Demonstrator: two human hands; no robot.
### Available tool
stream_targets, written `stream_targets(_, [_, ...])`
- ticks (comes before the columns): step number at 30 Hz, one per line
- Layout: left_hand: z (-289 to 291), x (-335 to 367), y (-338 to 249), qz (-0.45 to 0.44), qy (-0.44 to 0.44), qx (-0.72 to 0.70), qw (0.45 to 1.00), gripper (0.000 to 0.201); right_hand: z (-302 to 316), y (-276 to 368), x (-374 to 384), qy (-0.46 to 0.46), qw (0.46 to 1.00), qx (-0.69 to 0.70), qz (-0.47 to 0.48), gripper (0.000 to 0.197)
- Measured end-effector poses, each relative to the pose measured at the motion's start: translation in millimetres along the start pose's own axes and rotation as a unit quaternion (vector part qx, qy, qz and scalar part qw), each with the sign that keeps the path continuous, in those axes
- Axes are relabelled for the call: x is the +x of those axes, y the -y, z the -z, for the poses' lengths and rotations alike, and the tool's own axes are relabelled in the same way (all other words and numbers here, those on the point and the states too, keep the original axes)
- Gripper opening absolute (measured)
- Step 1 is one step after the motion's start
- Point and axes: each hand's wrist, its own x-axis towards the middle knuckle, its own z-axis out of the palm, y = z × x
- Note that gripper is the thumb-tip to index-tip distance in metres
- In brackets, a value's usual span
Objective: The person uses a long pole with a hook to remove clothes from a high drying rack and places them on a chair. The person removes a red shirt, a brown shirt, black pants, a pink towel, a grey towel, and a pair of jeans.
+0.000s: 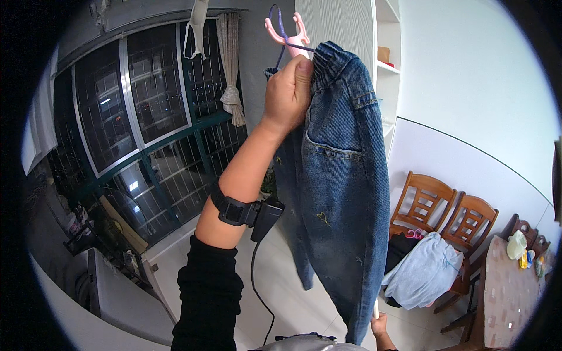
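My left hand (287, 93) is raised and closed just below the pink two-pronged head (297, 41) of a clothes pole. A purple wire hanger (281, 26) has its hook up between the prongs. Blue denim jeans (345, 193) with an elastic waist and small yellow stitched hearts hang from the hanger, beside my left hand. Low on the right, my right hand (380, 324) is closed around a white stick-like piece (376, 307), likely the lower part of the same pole. The jeans hide its middle.
Barred windows (132, 99) with a tied curtain (231, 70) stand at the left. A white garment (196, 29) hangs overhead. At the right are wooden chairs (424, 202) with a grey-blue garment (424, 272) on them, a table (509, 304) and shelves (386, 88).
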Motion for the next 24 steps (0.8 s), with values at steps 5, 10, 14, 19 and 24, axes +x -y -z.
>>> stream_targets(5, [-3, 1, -3, -0.072, 0.045, -0.053, 0.995, 0.041, -5, 12, -5, 0.017, 0.999, -0.019, -0.023, 0.029])
stream_targets(10, [6, 2, -7, 0.049, 0.072, -0.044, 0.995, 0.046, -10, 14, -9, 0.056, 0.996, -0.05, -0.041, 0.033])
stream_targets(14, [14, 3, -8, 0.066, 0.056, -0.002, 0.996, 0.048, -17, 11, -10, 0.082, 0.994, -0.045, -0.05, 0.034])
stream_targets(19, [21, -6, 17, -0.022, -0.056, 0.038, 0.997, 0.041, -24, 13, -7, 0.122, 0.988, -0.056, -0.083, 0.034])
stream_targets(24, [75, -11, 77, 0.232, -0.144, 0.188, 0.943, 0.076, -17, 30, -4, 0.163, 0.985, -0.036, -0.05, 0.035])
